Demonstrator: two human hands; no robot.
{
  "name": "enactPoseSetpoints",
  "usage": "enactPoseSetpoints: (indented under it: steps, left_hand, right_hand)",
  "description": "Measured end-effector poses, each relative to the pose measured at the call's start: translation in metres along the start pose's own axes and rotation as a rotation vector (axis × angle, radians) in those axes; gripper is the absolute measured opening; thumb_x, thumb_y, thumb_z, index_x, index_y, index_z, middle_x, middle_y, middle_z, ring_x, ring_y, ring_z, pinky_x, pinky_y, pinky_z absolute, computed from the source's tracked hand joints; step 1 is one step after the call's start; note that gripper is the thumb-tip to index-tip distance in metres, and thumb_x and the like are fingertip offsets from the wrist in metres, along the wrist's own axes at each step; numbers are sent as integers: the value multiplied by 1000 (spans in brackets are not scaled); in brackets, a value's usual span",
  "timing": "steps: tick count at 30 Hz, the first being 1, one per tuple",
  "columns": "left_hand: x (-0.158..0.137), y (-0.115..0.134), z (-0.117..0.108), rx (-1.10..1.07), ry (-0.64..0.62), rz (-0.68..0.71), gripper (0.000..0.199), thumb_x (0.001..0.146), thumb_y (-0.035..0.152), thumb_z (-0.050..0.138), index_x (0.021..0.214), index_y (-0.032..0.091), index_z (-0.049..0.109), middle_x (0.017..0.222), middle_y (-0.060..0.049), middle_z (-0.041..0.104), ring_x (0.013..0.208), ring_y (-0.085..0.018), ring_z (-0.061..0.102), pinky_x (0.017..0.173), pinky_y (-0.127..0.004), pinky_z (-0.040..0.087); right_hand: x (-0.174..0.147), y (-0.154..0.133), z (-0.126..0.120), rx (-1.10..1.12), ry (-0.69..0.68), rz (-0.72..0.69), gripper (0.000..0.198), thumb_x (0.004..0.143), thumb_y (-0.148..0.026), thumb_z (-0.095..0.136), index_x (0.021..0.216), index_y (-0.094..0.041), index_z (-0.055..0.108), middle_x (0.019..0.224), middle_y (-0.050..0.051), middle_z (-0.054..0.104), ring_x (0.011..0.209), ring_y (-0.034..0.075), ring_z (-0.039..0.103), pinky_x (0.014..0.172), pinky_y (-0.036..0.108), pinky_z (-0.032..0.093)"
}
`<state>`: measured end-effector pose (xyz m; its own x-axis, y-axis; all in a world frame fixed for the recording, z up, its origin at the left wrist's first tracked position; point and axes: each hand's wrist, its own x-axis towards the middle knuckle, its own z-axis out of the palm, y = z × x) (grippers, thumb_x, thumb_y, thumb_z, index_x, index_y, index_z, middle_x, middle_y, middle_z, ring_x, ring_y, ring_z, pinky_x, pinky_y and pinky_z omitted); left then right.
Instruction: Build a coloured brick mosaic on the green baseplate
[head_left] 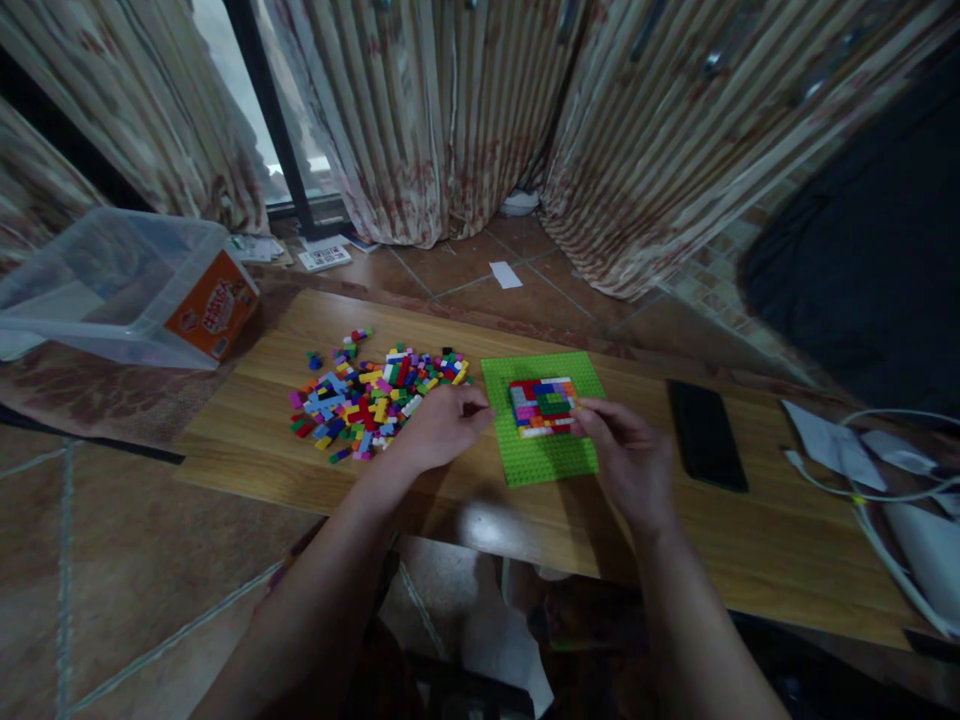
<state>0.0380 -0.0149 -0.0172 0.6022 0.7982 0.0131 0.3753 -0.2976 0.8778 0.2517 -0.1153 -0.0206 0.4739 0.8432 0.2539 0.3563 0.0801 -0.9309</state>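
Note:
A green studded baseplate (551, 465) lies on the wooden table, bearing a low, roughly rectangular build of multicoloured toy bricks (536, 408). At the build's right edge is my right hand (634, 460), its thumb and fingertips closed on a brick there; the fingers partly cover that side. My left hand (446, 425) hovers between the baseplate's left edge and a loose heap of toy bricks (367, 400). Its fingertips are pinched together, and whatever they hold, if anything, is too small to make out. Part of the heap's near right side is hidden behind this hand.
On the table right of the baseplate lies a dark phone (706, 435). Farther right are white cables (862, 490) and papers (832, 445). A clear plastic bin (112, 335) with an orange label stands at the left. Patterned curtains (420, 120) hang behind the table (247, 430).

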Motion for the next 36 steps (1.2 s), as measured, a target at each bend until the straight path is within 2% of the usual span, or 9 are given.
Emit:
enactPoseSetpoints:
  steps: [2,6,12,21,26,36]
  left_hand:
    - [0,0,2,79,5,21,16,83,22,58,74,14,68,66,1,62,61,-10,53,59,-22,38]
    - [0,2,5,163,-4,51,15,83,17,56,75,14,69,68,0,65,62,-11,57,59,-22,39]
    - [0,8,7,230,-26,22,16,83,15,56,76,14,69,68,-1,67,63,-12,59,59,-22,40]
    - [2,8,11,259,-46,33,18,84,16,54,76,14,70,67,-1,66,61,-12,58,58,-22,39]
    - [3,6,14,236,-56,59,18,85,16,53,76,15,69,69,-2,67,63,-12,58,59,-22,39]
    - [2,9,20,223,-64,25,16,83,13,55,78,14,70,67,-2,65,63,-13,58,59,-22,39]
  right_hand:
    - [0,8,-10,-93,-32,8,20,83,-39,69,92,-22,74,79,2,73,70,18,66,67,33,53]
    - [-1,20,-21,-203,-87,-4,21,85,-42,67,92,-23,73,87,3,74,79,21,68,74,36,52]
    - [2,30,-15,-256,-112,-183,12,82,-40,71,83,-30,78,104,4,68,104,24,61,96,45,45]
    - [10,43,-11,-229,-154,-81,10,76,-42,77,79,-33,79,127,3,62,125,28,51,107,52,35]
    - [10,46,-10,-244,-168,-73,10,74,-43,78,78,-34,79,129,1,62,127,29,50,110,55,32]
    - [11,48,-6,-216,-139,-32,15,72,-43,79,78,-30,78,122,4,65,121,27,55,108,51,36]
